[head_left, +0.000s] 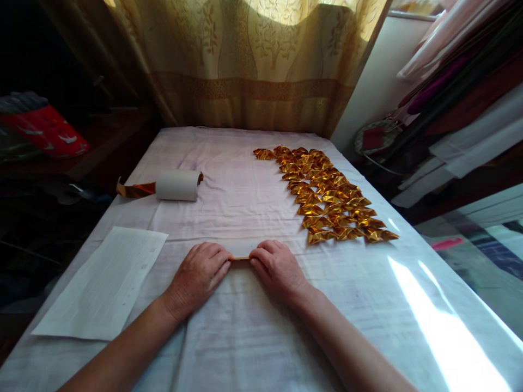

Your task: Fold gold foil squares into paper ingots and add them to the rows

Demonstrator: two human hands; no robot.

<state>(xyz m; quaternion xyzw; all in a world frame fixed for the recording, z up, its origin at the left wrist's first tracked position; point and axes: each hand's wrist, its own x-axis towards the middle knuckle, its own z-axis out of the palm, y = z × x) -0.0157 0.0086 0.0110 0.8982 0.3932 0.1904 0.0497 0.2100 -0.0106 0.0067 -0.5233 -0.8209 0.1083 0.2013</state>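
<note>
Strip (240,258) of gold foil lies lower centre of the frame on the cloth (245,337), bridging your two hands. Left to right: paper (106,280) lower left, roll (177,185) above it, left hand (198,275) with fingers curled together pressing the strip's left end, right hand (278,269) likewise on its right end, folded gold pieces (330,198) upper right. Keep both ends flat and level; press evenly so the crease runs straight.
</note>
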